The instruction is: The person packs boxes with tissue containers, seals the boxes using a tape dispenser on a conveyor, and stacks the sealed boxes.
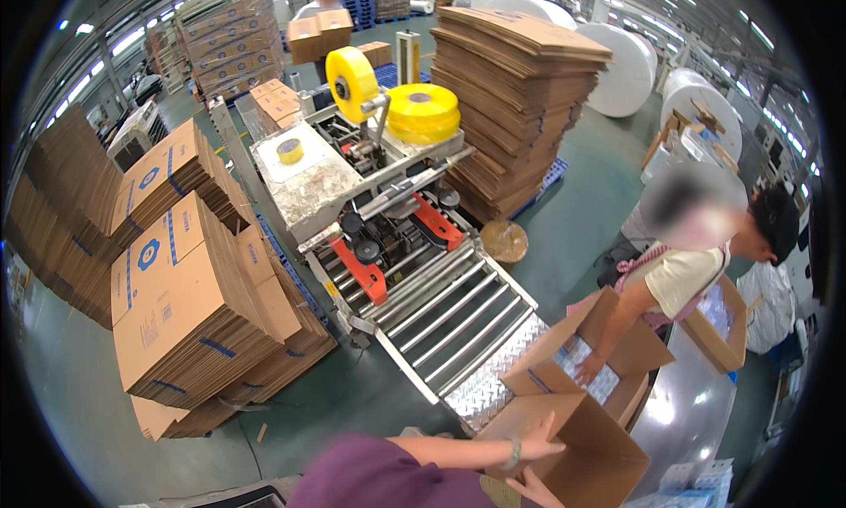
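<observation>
An open cardboard box (604,442) stands at the lower right, its inside brown and bare where it shows. My left hand (538,444), with a band at the wrist, reaches over the box's near left side, fingers stretched out and thumb raised. Just below it, my right hand (535,489) lies by the same side with fingers extended, partly cut off by the lower edge. Whether either hand presses on the cardboard cannot be made out. Beyond is a second open box (538,367) holding pale blue-and-white packs (603,383); a co-worker's hand (589,368) reaches into it.
A roller conveyor (458,318) with a tread-plate end (493,376) leads to a carton-taping machine (388,208) with yellow tape rolls (423,111). Flat carton stacks (189,305) stand left, another stack (511,94) behind. A metal table (692,402) is at the right.
</observation>
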A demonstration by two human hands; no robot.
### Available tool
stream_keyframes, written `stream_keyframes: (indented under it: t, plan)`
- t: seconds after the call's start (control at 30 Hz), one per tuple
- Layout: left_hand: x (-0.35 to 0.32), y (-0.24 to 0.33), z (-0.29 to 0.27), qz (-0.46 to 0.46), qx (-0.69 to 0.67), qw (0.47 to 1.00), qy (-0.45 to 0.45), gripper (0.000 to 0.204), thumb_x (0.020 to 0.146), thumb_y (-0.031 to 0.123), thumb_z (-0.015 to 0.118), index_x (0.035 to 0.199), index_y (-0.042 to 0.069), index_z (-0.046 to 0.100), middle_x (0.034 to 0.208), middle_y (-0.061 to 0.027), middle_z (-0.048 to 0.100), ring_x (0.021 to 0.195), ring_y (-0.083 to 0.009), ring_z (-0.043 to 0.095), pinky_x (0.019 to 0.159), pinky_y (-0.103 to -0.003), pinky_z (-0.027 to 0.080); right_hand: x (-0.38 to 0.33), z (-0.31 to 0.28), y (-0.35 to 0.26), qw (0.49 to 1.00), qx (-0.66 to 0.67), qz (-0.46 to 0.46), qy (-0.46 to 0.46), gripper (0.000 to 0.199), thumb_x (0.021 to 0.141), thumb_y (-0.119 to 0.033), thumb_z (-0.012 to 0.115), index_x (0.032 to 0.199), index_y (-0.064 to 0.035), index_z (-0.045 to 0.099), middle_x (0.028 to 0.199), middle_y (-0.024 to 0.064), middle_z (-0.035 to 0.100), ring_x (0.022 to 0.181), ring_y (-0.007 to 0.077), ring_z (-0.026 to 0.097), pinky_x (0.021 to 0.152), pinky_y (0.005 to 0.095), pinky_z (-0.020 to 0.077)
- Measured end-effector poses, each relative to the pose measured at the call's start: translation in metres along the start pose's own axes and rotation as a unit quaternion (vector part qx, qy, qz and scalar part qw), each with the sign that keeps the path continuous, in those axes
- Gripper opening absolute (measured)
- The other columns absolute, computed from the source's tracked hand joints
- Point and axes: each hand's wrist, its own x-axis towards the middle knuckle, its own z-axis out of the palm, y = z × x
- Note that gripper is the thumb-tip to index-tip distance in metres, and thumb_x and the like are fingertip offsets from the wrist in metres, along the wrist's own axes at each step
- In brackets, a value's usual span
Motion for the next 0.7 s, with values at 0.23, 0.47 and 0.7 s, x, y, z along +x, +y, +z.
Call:
stream_keyframes:
  t: [0.23, 0.47, 0.7]
  plan:
    - [0.015, 0.024, 0.01, -0.04, 0.081, 0.995, -0.044, 0.1, 0.082, 0.004, 0.056, 0.165, 0.008, 0.001, 0.158, -0.0342, 0.031, 0.143, -0.0518, 0.035, 0.117, -0.051, 0.035, -0.125, -0.056, 0.012, 0.641, -0.627, 0.113, 0.428, 0.067, 0.077, -0.032, 0.078, 0.138, -0.0115, 0.059, 0.14, 0.0216, 0.058, 0.128, 0.0393, 0.054, 0.107, 0.0587, 0.0359]
    - [0.04, -0.061, -0.073, 0.175, -0.036, 0.981, -0.074, 0.095, 0.078, -0.003, 0.054, 0.163, 0.003, 0.012, 0.141, -0.0295, 0.057, 0.129, -0.0401, 0.057, 0.108, -0.04, 0.046, -0.129, -0.102, 0.095, 0.652, -0.66, 0.263, 0.263, 0.064, 0.09, -0.048, 0.064, 0.142, -0.0125, 0.056, 0.153, 0.0108, 0.048, 0.142, 0.0284, 0.041, 0.11, 0.0641, 0.0329]
    - [0.035, -0.095, -0.147, 0.114, -0.008, 0.993, -0.014, 0.058, 0.071, 0.02, 0.086, 0.124, 0.006, 0.068, 0.116, -0.0189, 0.073, 0.107, -0.0363, 0.069, 0.093, -0.044, 0.054, -0.153, -0.09, 0.033, 0.688, -0.631, 0.307, 0.185, 0.08, 0.088, -0.052, 0.065, 0.155, -0.0138, 0.041, 0.164, 0.0092, 0.036, 0.152, 0.0279, 0.03, 0.118, 0.0655, 0.0226]
